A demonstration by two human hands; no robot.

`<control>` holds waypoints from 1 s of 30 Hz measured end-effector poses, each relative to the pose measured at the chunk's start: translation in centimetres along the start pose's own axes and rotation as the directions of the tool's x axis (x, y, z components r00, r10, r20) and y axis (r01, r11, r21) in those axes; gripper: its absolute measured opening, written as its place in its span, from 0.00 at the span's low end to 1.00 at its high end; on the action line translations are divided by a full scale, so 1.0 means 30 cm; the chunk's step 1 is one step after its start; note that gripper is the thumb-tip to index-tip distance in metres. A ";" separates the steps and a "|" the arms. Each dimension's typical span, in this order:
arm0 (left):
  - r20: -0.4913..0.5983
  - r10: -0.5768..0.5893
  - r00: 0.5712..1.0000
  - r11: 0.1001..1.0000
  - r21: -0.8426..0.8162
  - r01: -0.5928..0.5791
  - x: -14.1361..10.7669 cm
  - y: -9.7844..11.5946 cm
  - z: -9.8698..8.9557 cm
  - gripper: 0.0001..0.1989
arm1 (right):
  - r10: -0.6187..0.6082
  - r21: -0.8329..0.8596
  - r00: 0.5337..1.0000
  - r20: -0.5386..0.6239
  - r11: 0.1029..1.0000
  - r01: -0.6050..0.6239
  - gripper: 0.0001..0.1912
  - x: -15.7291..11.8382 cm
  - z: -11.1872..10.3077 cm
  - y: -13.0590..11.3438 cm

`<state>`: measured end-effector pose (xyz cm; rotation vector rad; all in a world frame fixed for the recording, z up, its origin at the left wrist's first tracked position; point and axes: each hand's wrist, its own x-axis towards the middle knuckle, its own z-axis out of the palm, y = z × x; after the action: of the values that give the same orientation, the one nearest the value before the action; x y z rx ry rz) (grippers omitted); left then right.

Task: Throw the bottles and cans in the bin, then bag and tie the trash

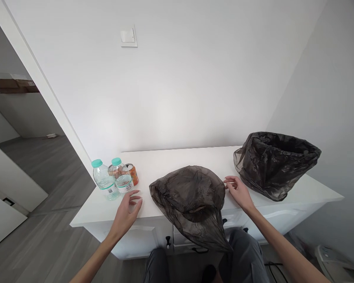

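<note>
A thin black plastic bag (191, 192) lies loosely spread over the middle of the counter, its lower end hanging past the front edge. To its left, my left hand (127, 210) is held above the counter's front edge with bent fingers apart and nothing in them. My right hand (238, 193) is at the bag's right edge, fingers loosely curved and apart; whether the fingertips touch the plastic I cannot tell. Beyond my left hand stand two clear bottles with teal caps, a left bottle (105, 181) and a right bottle (122, 177), and an orange can (133, 174) partly behind them.
At the right end of the white counter (177, 157), a second black plastic bag (275, 167) stands with its mouth open. Cabinet doors (135, 237) with dark handles are below. A wall with a light switch (129, 36) rises behind. A doorway lies to the left.
</note>
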<state>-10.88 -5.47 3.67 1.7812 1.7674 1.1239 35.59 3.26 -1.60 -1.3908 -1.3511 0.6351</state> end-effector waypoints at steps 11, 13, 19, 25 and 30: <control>-0.013 0.305 0.952 0.950 0.068 -0.303 -0.033 0.065 0.057 0.14 | -0.346 -0.125 0.613 0.710 0.795 0.594 0.13 -0.302 0.001 -0.391; 0.026 0.380 0.925 0.921 0.079 -0.381 -0.039 0.125 0.087 0.14 | -0.373 -0.186 0.720 0.586 0.802 0.567 0.14 -0.271 0.011 -0.379; 0.350 0.451 0.821 0.871 0.025 -0.490 -0.010 0.272 0.156 0.17 | -0.060 -0.294 0.994 0.094 0.952 0.085 0.15 -0.004 0.061 -0.197; 0.518 0.309 0.797 0.921 0.044 -0.386 -0.014 0.250 0.155 0.22 | 0.195 -0.257 0.942 0.272 0.958 -0.125 0.14 0.147 0.112 -0.115; 0.448 0.301 0.842 0.917 0.106 -0.385 0.001 0.202 0.137 0.20 | 0.239 -0.120 0.750 0.617 0.970 -0.210 0.26 0.136 0.126 -0.183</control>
<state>-3.87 -5.16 5.75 2.3210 1.3615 0.6173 31.01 7.21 3.35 -1.4481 -1.7295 1.3341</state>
